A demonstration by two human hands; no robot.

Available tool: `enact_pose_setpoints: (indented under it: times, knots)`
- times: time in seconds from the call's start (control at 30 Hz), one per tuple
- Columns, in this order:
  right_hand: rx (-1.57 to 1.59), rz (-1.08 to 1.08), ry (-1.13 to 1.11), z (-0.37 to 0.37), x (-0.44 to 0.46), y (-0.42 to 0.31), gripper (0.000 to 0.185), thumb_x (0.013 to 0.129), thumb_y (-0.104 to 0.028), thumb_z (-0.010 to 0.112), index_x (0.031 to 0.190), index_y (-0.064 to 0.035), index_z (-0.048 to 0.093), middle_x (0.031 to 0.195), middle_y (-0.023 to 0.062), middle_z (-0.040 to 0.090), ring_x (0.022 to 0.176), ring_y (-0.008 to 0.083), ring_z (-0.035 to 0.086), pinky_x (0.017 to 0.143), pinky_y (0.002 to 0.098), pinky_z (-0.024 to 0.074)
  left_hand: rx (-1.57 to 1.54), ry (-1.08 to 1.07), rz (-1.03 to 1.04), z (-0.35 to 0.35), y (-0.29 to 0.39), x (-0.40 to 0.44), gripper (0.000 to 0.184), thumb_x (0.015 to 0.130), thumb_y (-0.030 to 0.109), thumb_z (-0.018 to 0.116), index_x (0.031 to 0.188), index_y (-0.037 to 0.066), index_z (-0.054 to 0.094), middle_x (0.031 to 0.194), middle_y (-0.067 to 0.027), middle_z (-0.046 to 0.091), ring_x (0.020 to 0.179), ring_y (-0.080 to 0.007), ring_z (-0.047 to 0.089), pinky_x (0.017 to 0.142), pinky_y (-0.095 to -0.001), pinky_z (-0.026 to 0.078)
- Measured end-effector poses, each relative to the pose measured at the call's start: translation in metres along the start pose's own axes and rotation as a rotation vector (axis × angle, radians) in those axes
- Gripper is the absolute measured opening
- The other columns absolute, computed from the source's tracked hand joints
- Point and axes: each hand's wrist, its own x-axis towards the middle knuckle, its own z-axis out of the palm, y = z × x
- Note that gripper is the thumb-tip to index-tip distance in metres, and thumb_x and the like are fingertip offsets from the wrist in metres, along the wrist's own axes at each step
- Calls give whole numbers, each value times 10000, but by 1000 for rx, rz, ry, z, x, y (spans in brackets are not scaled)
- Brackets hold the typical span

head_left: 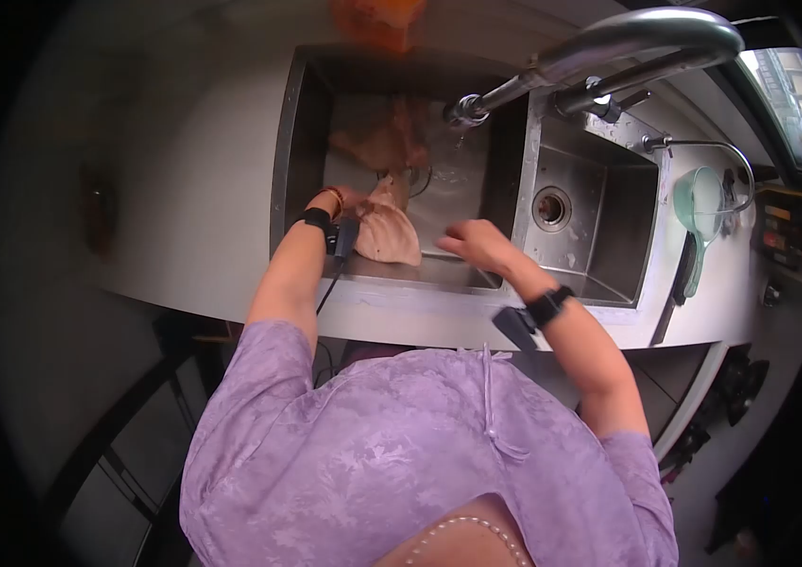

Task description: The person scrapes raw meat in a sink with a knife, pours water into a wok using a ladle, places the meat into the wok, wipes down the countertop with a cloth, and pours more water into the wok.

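Apparently, left hand (352, 197) at pale slab (387, 231), grip unclear; right hand (479, 246), fingers loosely curled.

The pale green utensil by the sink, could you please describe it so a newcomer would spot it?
Find the double sink, then its smaller basin. The utensil lies on the counter to its right, round-headed and long-handled, its pale green unlike the dark items beside it.

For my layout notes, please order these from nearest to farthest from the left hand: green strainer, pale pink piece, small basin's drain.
From the left hand, in the head view:
1. Pale pink piece, beside it in the large basin.
2. Drain, in the small basin to the right.
3. Green strainer, on the counter, farthest right.
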Motion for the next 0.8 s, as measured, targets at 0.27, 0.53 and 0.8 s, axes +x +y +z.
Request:
enact_pose_setpoints:
  times: [0.27,0.53,0.8]
  knots:
    - [-69,99,-246,73,92,35,441,655,-343,594,964,-28,592,984,195,562,931,332,532,799,381,423,-157,147,277,-5,-5,17,251,781,235,472,883,46,602,878,-108,611,766,-243,587,655,-336,461]
    - [-204,570,-184,90,139,87,433,656,-331,614,965,-29,598,1014,130,575,974,272,536,805,355,438,-346,474,-184,1,-24,47,278,763,242,485,930,40,577,905,-154,579,831,-259,558,717,-388,435]
    - [278,436,-268,89,124,58,476,675,-395,556,761,71,599,695,190,590,634,239,602,560,323,484,-1582,368,155,-27,12,27,375,741,259,613,1050,112,459,1038,-50,465,897,-226,490,713,-395,425]
